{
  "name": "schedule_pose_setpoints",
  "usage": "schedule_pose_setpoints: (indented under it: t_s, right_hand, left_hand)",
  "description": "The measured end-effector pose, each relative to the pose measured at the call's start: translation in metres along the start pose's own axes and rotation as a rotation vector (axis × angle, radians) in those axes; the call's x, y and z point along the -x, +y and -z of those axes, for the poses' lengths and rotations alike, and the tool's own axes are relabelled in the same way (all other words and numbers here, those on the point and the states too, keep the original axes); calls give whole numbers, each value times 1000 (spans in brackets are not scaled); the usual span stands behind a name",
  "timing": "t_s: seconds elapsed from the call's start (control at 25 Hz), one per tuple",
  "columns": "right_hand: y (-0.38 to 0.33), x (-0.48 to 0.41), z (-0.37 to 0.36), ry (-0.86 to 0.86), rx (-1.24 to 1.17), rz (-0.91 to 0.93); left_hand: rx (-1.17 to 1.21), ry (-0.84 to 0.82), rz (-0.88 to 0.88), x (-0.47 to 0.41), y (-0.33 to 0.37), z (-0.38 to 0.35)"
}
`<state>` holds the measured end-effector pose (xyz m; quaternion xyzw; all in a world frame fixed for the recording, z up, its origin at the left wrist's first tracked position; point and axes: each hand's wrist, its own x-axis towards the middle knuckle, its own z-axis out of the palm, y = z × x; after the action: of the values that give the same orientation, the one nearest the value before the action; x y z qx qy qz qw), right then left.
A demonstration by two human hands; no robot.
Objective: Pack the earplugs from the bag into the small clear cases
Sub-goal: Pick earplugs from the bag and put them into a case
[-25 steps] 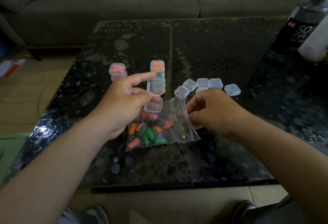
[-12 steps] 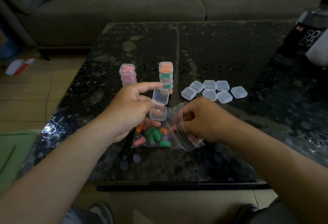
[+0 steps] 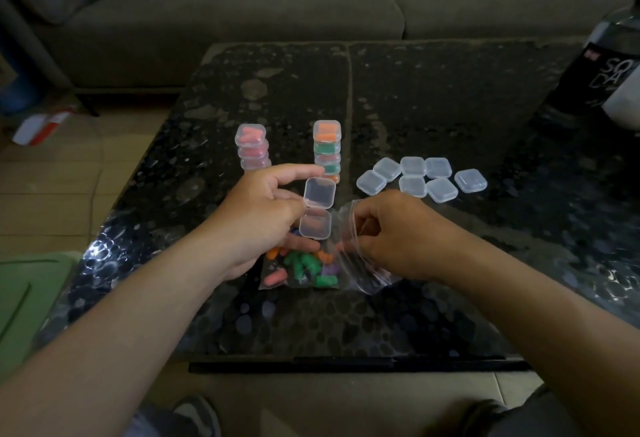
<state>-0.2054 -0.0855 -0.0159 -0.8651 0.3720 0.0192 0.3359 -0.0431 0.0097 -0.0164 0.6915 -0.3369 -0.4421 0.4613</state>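
My left hand (image 3: 266, 214) holds an open clear case (image 3: 316, 212) by its left side, lid tipped up, nothing visible inside. Under it lies a clear zip bag (image 3: 349, 256) with several orange, green, pink and purple earplugs (image 3: 301, 265). The fingers of my right hand (image 3: 391, 232) are curled inside the bag's mouth; what they pinch is hidden. Two stacks of filled cases stand behind: a pink stack (image 3: 252, 150) and a mixed orange and green stack (image 3: 327, 149). Several closed cases with nothing in them (image 3: 420, 178) lie flat to the right.
All of it sits on a dark speckled table (image 3: 450, 107). A dark bottle (image 3: 602, 69) stands at the far right edge. A grey sofa (image 3: 242, 3) runs behind the table. A green sheet (image 3: 20, 298) lies on the floor to the left.
My right hand has gone from the bag's edge into its mouth. My left hand still holds the open case over the bag. The camera has tilted a little.
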Motion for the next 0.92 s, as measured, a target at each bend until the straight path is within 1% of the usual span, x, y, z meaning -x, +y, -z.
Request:
schedule_pose_setpoints:
  t_s: [0.16,0.28,0.48,0.6,0.72,0.84,0.92]
  right_hand:
    - [0,5,7,53,-15,-2]
    - [0,8,11,132,-38,-1]
    - [0,11,10,424,-115,91]
    - [-4,14,7,517,-90,208]
    - [-8,16,3,520,-92,312]
    - [-11,17,-1,457,-107,329]
    - [-11,17,-3,458,-98,334]
  left_hand:
    - [9,-7,17,0,1,0]
    - [9,-11,14,1,1,0]
    - [122,-34,-25,6,6,-1]
    - [220,-78,-30,9,9,-4]
    - [268,-117,-18,9,10,-7]
    - [279,-128,-11,10,12,-7]
    - [286,-127,-6,10,12,-6]
